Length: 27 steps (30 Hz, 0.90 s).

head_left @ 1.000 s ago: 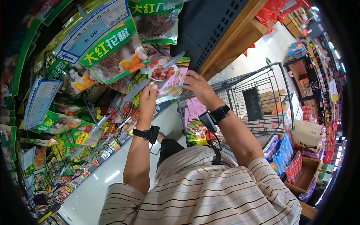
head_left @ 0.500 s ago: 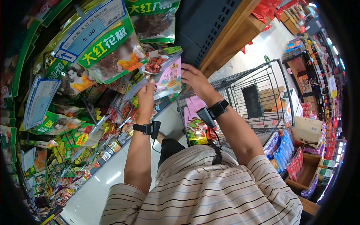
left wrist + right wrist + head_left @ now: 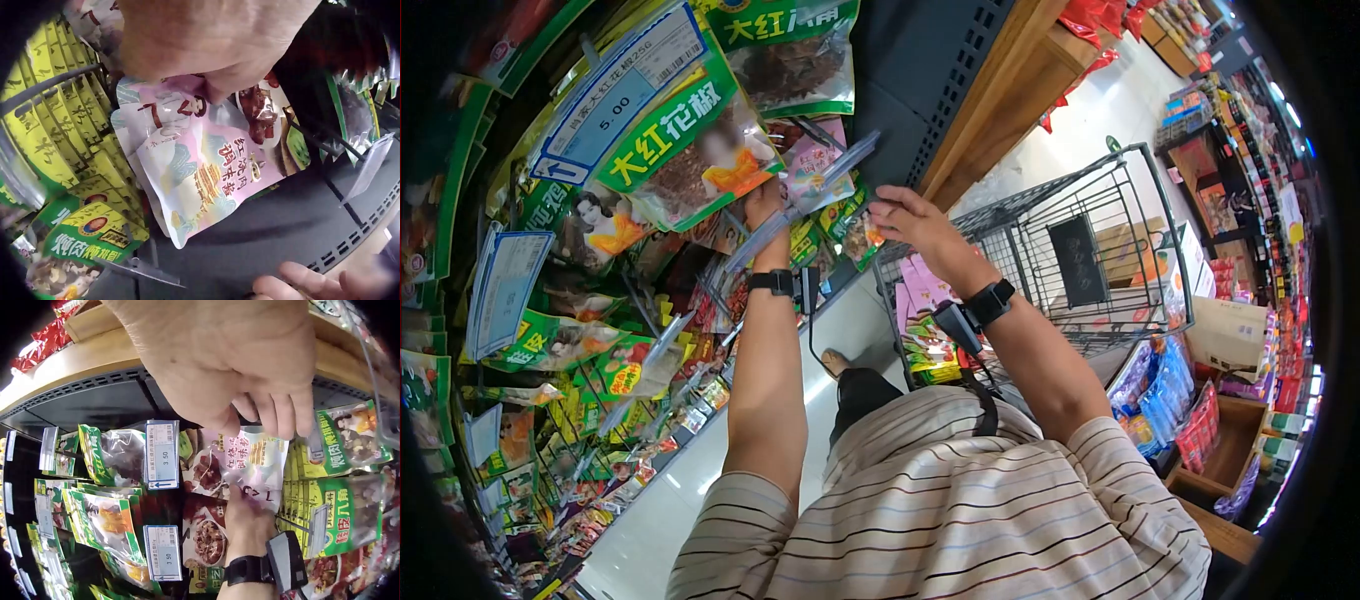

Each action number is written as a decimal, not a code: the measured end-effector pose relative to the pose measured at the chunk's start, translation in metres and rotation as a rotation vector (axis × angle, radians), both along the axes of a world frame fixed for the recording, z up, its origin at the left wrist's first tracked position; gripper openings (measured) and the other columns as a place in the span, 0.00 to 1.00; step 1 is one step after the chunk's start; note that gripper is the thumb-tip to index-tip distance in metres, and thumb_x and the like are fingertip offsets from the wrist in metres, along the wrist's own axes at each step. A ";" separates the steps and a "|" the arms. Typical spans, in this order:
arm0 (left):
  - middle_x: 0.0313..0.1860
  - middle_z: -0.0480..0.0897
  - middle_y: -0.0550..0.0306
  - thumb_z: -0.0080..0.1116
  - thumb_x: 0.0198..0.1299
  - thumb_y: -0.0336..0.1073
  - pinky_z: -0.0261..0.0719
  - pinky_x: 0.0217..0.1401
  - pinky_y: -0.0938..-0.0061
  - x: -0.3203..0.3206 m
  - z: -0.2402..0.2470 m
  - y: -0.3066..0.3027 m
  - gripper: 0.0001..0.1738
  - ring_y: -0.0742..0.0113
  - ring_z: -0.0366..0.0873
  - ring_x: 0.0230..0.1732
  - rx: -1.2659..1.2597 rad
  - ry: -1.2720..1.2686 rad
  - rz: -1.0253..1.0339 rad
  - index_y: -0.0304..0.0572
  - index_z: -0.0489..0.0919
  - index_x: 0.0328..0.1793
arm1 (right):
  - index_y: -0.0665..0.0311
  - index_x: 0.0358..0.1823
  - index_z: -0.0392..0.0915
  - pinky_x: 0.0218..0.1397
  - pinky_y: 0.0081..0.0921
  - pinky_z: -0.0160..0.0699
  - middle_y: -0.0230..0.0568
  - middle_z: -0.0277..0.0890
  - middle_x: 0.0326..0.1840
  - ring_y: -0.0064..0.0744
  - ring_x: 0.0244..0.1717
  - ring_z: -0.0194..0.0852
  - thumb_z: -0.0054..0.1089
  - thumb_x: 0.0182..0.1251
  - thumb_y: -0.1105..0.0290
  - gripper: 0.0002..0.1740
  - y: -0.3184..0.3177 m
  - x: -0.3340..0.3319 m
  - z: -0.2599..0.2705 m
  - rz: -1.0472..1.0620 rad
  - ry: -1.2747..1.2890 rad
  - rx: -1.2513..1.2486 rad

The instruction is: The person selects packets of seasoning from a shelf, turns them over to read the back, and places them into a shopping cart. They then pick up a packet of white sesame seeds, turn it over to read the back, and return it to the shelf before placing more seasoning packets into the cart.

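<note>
A pink seasoning packet [image 3: 194,169] with a meat-dish picture is at the hanging rack; in the head view its pink part [image 3: 815,170] shows behind a clear tag holder. My left hand [image 3: 247,522] pinches this packet, thumb on its printed front, as the left wrist view shows. The head view has my left hand [image 3: 765,208] reaching in among the hanging bags, its fingers largely hidden. My right hand [image 3: 915,225] is apart from the packet, fingers loosely bent with nothing in them, near the rack's right side.
Green-labelled spice bags [image 3: 675,150] hang around the left hand, with price tags [image 3: 615,110] jutting out in front. A wire shopping cart [image 3: 1090,250] stands to the right, holding pink packets [image 3: 925,283] and a carton. A wooden shelf edge [image 3: 990,110] runs beside the rack.
My left hand has moved deeper into the rack with the pink packet, away from my right hand. The right hand, earlier at the packet's edge, now stands apart from it.
</note>
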<state>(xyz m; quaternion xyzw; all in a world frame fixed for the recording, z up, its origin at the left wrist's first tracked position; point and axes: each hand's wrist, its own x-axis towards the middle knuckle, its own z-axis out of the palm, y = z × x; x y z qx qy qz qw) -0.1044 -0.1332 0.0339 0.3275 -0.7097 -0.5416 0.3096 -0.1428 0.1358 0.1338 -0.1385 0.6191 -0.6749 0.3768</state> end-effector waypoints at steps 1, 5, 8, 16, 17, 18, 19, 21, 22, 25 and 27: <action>0.58 0.81 0.46 0.53 0.72 0.52 0.70 0.61 0.63 -0.002 0.000 -0.001 0.28 0.56 0.77 0.55 -0.019 -0.032 0.002 0.32 0.77 0.62 | 0.70 0.72 0.62 0.69 0.28 0.69 0.44 0.73 0.65 0.32 0.66 0.71 0.54 0.75 0.63 0.30 0.002 0.003 0.002 -0.002 -0.016 0.002; 0.61 0.80 0.42 0.53 0.71 0.51 0.69 0.64 0.62 -0.004 0.013 0.004 0.29 0.51 0.76 0.59 -0.135 -0.057 -0.010 0.31 0.74 0.65 | 0.70 0.72 0.62 0.66 0.27 0.70 0.38 0.75 0.60 0.27 0.62 0.71 0.56 0.74 0.60 0.31 0.012 0.013 0.009 0.006 -0.056 0.007; 0.58 0.81 0.40 0.53 0.72 0.47 0.70 0.63 0.61 0.008 0.010 0.008 0.25 0.48 0.77 0.59 -0.062 0.076 -0.136 0.32 0.74 0.64 | 0.68 0.73 0.62 0.68 0.29 0.69 0.41 0.74 0.64 0.30 0.66 0.71 0.53 0.75 0.60 0.30 0.021 0.017 0.008 0.041 -0.032 0.058; 0.62 0.75 0.36 0.56 0.67 0.36 0.68 0.67 0.53 0.051 0.048 0.063 0.24 0.41 0.72 0.62 -0.626 -0.015 -0.023 0.34 0.71 0.67 | 0.67 0.72 0.63 0.67 0.29 0.72 0.41 0.75 0.64 0.32 0.65 0.74 0.52 0.76 0.61 0.29 0.055 0.031 -0.008 0.078 -0.055 0.072; 0.63 0.74 0.35 0.57 0.66 0.35 0.67 0.68 0.52 0.047 0.064 0.074 0.26 0.39 0.70 0.64 -0.671 0.003 -0.025 0.34 0.70 0.68 | 0.67 0.72 0.63 0.66 0.29 0.73 0.41 0.75 0.63 0.31 0.65 0.74 0.53 0.76 0.61 0.29 0.058 0.032 -0.011 0.074 -0.067 0.089; 0.64 0.72 0.34 0.58 0.64 0.34 0.66 0.70 0.50 0.042 0.074 0.080 0.27 0.38 0.69 0.66 -0.700 0.013 -0.046 0.34 0.70 0.69 | 0.67 0.72 0.64 0.65 0.29 0.74 0.41 0.76 0.62 0.31 0.64 0.75 0.53 0.75 0.61 0.29 0.061 0.034 -0.013 0.071 -0.077 0.107; 0.67 0.70 0.35 0.59 0.63 0.35 0.64 0.71 0.50 0.036 0.073 0.079 0.30 0.39 0.66 0.68 -0.724 0.013 -0.097 0.39 0.68 0.72 | 0.67 0.71 0.65 0.65 0.29 0.74 0.40 0.77 0.61 0.31 0.64 0.75 0.54 0.75 0.61 0.28 0.065 0.036 -0.010 0.066 -0.076 0.135; 0.67 0.69 0.35 0.60 0.63 0.36 0.65 0.70 0.50 0.020 0.072 0.078 0.31 0.38 0.67 0.67 -0.795 -0.009 -0.144 0.39 0.69 0.72 | 0.67 0.71 0.64 0.65 0.30 0.74 0.41 0.77 0.61 0.32 0.64 0.75 0.54 0.75 0.61 0.29 0.072 0.039 -0.012 0.088 -0.070 0.164; 0.68 0.69 0.34 0.61 0.63 0.37 0.66 0.69 0.49 0.014 0.073 0.078 0.31 0.38 0.67 0.67 -0.831 -0.018 -0.166 0.39 0.69 0.72 | 0.67 0.71 0.64 0.65 0.30 0.74 0.41 0.77 0.60 0.32 0.64 0.75 0.53 0.75 0.60 0.29 0.076 0.040 -0.013 0.099 -0.066 0.178; 0.70 0.66 0.33 0.60 0.63 0.38 0.67 0.67 0.47 0.001 0.080 0.082 0.29 0.34 0.66 0.68 -0.963 -0.218 -0.056 0.39 0.71 0.70 | 0.65 0.70 0.65 0.61 0.30 0.75 0.39 0.77 0.57 0.31 0.59 0.75 0.57 0.73 0.60 0.29 0.090 0.044 -0.014 0.047 -0.137 0.154; 0.71 0.64 0.32 0.61 0.62 0.40 0.67 0.67 0.43 -0.008 0.075 0.076 0.31 0.32 0.64 0.69 -1.014 -0.189 -0.026 0.40 0.71 0.71 | 0.66 0.71 0.64 0.61 0.30 0.76 0.40 0.77 0.58 0.32 0.60 0.76 0.55 0.74 0.60 0.29 0.101 0.047 -0.016 0.027 -0.147 0.166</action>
